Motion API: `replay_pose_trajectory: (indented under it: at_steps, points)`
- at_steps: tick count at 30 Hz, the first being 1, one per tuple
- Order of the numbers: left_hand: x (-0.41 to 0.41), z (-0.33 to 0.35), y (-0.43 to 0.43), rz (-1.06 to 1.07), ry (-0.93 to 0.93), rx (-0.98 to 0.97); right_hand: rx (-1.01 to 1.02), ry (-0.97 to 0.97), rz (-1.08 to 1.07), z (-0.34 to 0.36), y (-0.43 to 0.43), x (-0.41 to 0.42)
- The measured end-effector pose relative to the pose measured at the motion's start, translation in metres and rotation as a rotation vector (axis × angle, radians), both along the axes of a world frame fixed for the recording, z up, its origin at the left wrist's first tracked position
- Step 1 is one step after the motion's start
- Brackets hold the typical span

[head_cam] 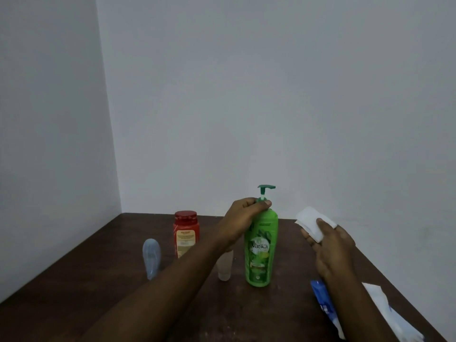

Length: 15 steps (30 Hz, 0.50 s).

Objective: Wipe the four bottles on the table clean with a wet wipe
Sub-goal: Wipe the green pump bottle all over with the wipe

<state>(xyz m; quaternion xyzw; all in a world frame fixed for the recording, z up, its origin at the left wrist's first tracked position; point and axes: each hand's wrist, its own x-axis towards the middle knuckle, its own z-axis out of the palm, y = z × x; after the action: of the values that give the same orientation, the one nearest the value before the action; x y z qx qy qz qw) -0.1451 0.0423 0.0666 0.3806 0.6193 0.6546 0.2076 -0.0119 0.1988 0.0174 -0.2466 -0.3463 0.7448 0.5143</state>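
While the left hand (248,214) grips the green pump bottle (261,248) at its neck, fingers curled round just under the pump, the right hand (330,245) holds the wet wipe (311,224) off to the right. The thumb is on top and the fingers underneath, pinching it flat. The wipe is not touching the bottle, there is a gap between them.

Green bottle stands upright on the table (86,292), roughly mid-table, rightmost of the four. Pale tube (225,266) is just left of it, partly hidden by the left forearm. Red jar (186,230) sits further left and farther back, blue-grey tube (151,257) is leftmost. All are upright.

Progress: looks early to me. The wipe looks white and folded, with no visible grime (can't tell from this view whether any bottle has been wiped). I'd count the green one as in hand and not done, with the other three left.

Edges and room:
- Right table edge runs diagonally close under the right hand and forearm.
- Blue packet (323,304) lies on the near right by the wrist.
- White sheet (380,302) lies right at that edge, so an elbow swing could knock it off.
- Far edge of the table meets the wall (246,95), which closes off the far side.
- Pale tube is close beside the green bottle, so wiping its left side risks tipping the tube.
- Best room is likely the near middle, in front of the bottles, or lifting the bottle clear
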Motion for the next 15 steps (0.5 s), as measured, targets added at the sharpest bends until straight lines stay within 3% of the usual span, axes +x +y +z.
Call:
replay_pose_trajectory:
  at_steps: [6, 10, 15]
  points:
    - [0.000, -0.001, -0.009, -0.182, 0.061, 0.013, -0.067, 0.014, -0.044, 0.000, 0.001, 0.016]
    - [0.002, -0.008, -0.012, -0.162, 0.059, 0.088, -0.093, -0.002, -0.051, -0.003, 0.005, 0.018]
    - [0.013, -0.011, -0.026, -0.183, -0.146, 0.174, -0.032, -0.071, -0.046, -0.005, 0.003, 0.015]
